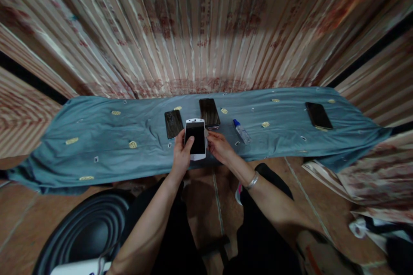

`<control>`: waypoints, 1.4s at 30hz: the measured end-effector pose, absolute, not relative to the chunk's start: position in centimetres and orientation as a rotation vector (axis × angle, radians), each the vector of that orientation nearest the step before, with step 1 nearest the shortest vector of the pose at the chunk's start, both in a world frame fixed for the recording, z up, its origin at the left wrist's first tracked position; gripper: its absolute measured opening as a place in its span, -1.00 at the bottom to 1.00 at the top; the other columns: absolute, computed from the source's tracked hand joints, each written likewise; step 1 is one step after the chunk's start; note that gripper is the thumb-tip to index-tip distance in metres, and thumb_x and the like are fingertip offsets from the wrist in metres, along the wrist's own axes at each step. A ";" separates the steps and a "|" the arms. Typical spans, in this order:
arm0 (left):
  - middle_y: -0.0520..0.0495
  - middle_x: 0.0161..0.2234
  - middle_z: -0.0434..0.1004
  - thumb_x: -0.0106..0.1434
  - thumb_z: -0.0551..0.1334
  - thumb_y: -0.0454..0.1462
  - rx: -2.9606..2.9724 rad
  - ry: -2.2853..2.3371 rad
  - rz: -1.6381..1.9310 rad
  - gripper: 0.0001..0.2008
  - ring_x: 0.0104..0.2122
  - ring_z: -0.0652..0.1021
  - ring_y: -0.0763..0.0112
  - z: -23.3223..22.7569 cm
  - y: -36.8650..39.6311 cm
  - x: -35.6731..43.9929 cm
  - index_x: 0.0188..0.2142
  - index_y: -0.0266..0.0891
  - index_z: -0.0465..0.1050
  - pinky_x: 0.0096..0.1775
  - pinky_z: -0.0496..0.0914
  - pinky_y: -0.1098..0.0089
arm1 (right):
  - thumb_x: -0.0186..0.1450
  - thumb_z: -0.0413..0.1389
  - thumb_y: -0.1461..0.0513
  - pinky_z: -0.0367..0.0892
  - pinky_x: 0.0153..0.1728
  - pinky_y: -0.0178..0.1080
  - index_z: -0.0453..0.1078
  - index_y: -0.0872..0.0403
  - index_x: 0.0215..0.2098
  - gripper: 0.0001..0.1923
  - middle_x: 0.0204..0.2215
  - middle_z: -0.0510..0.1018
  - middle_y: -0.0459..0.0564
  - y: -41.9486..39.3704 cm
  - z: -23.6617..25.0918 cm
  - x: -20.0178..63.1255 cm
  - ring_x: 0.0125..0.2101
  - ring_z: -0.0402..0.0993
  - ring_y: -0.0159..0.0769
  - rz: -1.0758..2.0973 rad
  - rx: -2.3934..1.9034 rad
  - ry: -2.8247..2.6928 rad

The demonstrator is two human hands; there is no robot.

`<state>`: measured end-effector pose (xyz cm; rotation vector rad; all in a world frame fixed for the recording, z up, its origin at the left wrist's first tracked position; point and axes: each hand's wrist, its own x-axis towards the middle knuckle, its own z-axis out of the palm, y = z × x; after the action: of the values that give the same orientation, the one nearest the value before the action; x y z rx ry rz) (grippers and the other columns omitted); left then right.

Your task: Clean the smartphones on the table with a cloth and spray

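The left hand [183, 148] is gripping a white, black-screened rectangular smartphone [197, 148] above the near edge of the teal cloth-covered surface [109, 148], its thumb resting over the front. The right hand [220, 147] is pinching a small pale-grey piece [206, 133] at the phone's right edge.

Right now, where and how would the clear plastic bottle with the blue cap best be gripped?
Probably around the middle of the clear plastic bottle, from above, with fingers across its narrow width. It lies on its side on the blue-green patterned cloth, cap pointing away from the wearer, both long sides exposed. The right hand is nearer.
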<state>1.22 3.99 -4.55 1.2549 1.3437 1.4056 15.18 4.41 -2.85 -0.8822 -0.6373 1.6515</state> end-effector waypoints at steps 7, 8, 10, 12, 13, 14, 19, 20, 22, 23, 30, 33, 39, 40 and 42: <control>-0.21 -0.08 0.44 0.00 0.39 -0.05 1.638 1.419 1.213 -0.32 0.01 0.46 0.08 -3.3 3.5 1.0 0.08 -0.28 0.37 0.07 0.31 0.12 | 0.01 0.23 0.16 0.32 -0.41 -0.33 0.47 0.04 -0.46 -0.86 -0.52 0.56 -0.16 4.4 -3.4 15.2 -0.48 0.43 -0.38 1.515 -0.905 -0.825; -0.22 -0.07 0.44 -0.02 0.40 -0.05 1.668 1.429 1.185 -0.30 0.01 0.46 0.07 -3.1 3.4 1.0 0.09 -0.28 0.36 0.07 0.31 0.12 | 0.03 0.21 0.15 0.33 -0.37 -0.32 0.47 0.04 -0.46 -0.86 -0.51 0.56 -0.15 4.4 -3.5 15.1 -0.44 0.45 -0.36 1.462 -0.916 -0.872; -0.22 -0.06 0.45 -0.04 0.42 -0.04 1.697 1.448 1.147 -0.27 0.00 0.46 0.06 -3.1 3.4 1.1 0.10 -0.27 0.34 0.06 0.31 0.10 | 0.06 0.18 0.13 0.34 -0.31 -0.30 0.48 0.04 -0.46 -0.85 -0.50 0.56 -0.16 4.3 -3.5 15.0 -0.40 0.46 -0.34 1.361 -0.943 -0.962; -0.23 -0.06 0.45 -0.04 0.41 -0.05 1.705 1.461 1.126 -0.26 0.00 0.46 0.05 -3.1 3.3 1.3 0.11 -0.27 0.32 0.07 0.31 0.09 | 0.09 0.15 0.13 0.36 -0.23 -0.27 0.50 0.04 -0.42 -0.84 -0.46 0.58 -0.16 4.2 -3.3 14.9 -0.35 0.48 -0.31 1.294 -0.952 -1.031; -0.24 -0.06 0.45 -0.04 0.41 -0.06 1.709 1.460 1.119 -0.26 0.00 0.46 0.05 -3.2 3.3 1.4 0.11 -0.28 0.32 0.07 0.30 0.09 | 0.11 0.14 0.14 0.36 -0.18 -0.25 0.52 0.04 -0.38 -0.82 -0.42 0.60 -0.15 4.2 -3.2 14.9 -0.31 0.49 -0.29 1.276 -0.945 -1.049; -0.24 -0.05 0.45 -0.03 0.41 -0.08 1.713 1.455 1.115 -0.26 0.00 0.46 0.05 -3.3 3.2 1.5 0.12 -0.29 0.31 0.08 0.30 0.09 | 0.11 0.14 0.14 0.36 -0.13 -0.23 0.52 0.03 -0.34 -0.80 -0.38 0.61 -0.14 4.2 -3.0 15.0 -0.27 0.51 -0.27 1.270 -0.933 -1.052; -0.23 0.02 0.46 -0.01 0.38 -0.18 1.756 1.336 1.055 -0.29 0.06 0.44 0.06 -3.7 2.8 2.2 0.15 -0.24 0.28 0.13 0.25 0.07 | 0.08 0.19 0.15 0.41 -0.12 -0.20 0.53 0.02 -0.26 -0.75 -0.30 0.64 -0.09 4.7 -2.6 16.1 -0.22 0.55 -0.23 1.354 -0.900 -0.870; -0.24 0.04 0.44 -0.02 0.39 -0.18 1.751 1.324 1.042 -0.27 0.08 0.42 0.04 -3.8 2.8 2.3 0.16 -0.25 0.28 0.15 0.24 0.06 | 0.08 0.20 0.15 0.43 -0.14 -0.20 0.53 0.02 -0.25 -0.74 -0.30 0.65 -0.09 4.8 -2.6 16.3 -0.23 0.56 -0.23 1.374 -0.904 -0.832; -0.26 0.08 0.42 -0.04 0.39 -0.18 1.716 1.322 1.028 -0.23 0.11 0.40 0.02 -4.1 2.7 2.5 0.17 -0.28 0.26 0.18 0.21 0.04 | 0.09 0.20 0.16 0.45 -0.18 -0.20 0.52 0.02 -0.23 -0.73 -0.31 0.65 -0.08 5.0 -2.6 16.7 -0.25 0.57 -0.24 1.402 -0.916 -0.772; -0.27 0.09 0.41 -0.05 0.40 -0.18 1.688 1.321 1.025 -0.21 0.12 0.40 0.01 -4.2 2.7 2.6 0.18 -0.30 0.26 0.18 0.20 0.04 | 0.09 0.19 0.17 0.46 -0.19 -0.20 0.52 0.03 -0.22 -0.73 -0.32 0.65 -0.08 5.1 -2.6 16.8 -0.26 0.57 -0.24 1.413 -0.920 -0.752; -0.23 0.05 0.48 -0.09 0.41 -0.17 1.352 1.133 1.030 -0.32 0.11 0.42 0.03 -3.6 2.3 3.2 0.06 -0.30 0.40 0.18 0.21 0.11 | 0.19 0.10 0.15 0.38 0.03 -0.15 0.50 0.01 -0.09 -0.67 -0.19 0.64 -0.11 5.3 -3.0 15.9 -0.10 0.54 -0.24 1.401 -0.959 -0.738; -0.18 -0.05 0.56 -0.09 0.41 -0.15 1.208 1.054 0.999 -0.39 -0.01 0.50 0.09 -2.8 1.9 3.3 -0.02 -0.29 0.46 0.08 0.30 0.17 | 0.22 0.07 0.16 0.28 0.14 -0.12 0.50 0.00 -0.07 -0.66 -0.13 0.63 -0.12 5.3 -3.5 15.3 0.00 0.49 -0.24 1.335 -1.016 -0.802; -0.08 -0.28 0.59 -0.08 0.38 -0.11 0.923 0.941 0.949 -0.46 -0.36 0.54 0.34 -1.8 1.3 3.3 -0.08 -0.28 0.51 -0.31 0.38 0.37 | 0.26 0.01 0.18 0.32 0.10 -0.11 0.45 0.01 0.05 -0.59 -0.09 0.61 -0.09 5.2 -4.7 15.0 -0.02 0.50 -0.23 1.205 -1.132 -1.005; -0.07 -0.31 0.59 -0.07 0.38 -0.10 0.879 0.922 0.940 -0.46 -0.40 0.53 0.37 -1.7 1.2 3.3 -0.09 -0.28 0.51 -0.36 0.37 0.40 | 0.27 0.00 0.18 0.32 0.10 -0.11 0.44 0.01 0.07 -0.58 -0.08 0.61 -0.09 5.2 -4.8 15.1 -0.02 0.49 -0.22 1.171 -1.144 -1.053; -0.06 -0.37 0.58 -0.06 0.37 -0.10 0.805 0.886 0.931 -0.49 -0.43 0.53 0.38 -1.5 1.1 3.4 -0.12 -0.29 0.52 -0.42 0.34 0.42 | 0.28 -0.01 0.19 0.31 0.11 -0.10 0.41 -0.01 0.11 -0.56 -0.05 0.59 -0.09 5.2 -4.9 15.3 -0.01 0.49 -0.22 1.102 -1.178 -1.143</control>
<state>3.36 1.13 -1.46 0.8046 0.8860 0.9311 15.34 5.22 -4.91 -1.1784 -1.1427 1.1019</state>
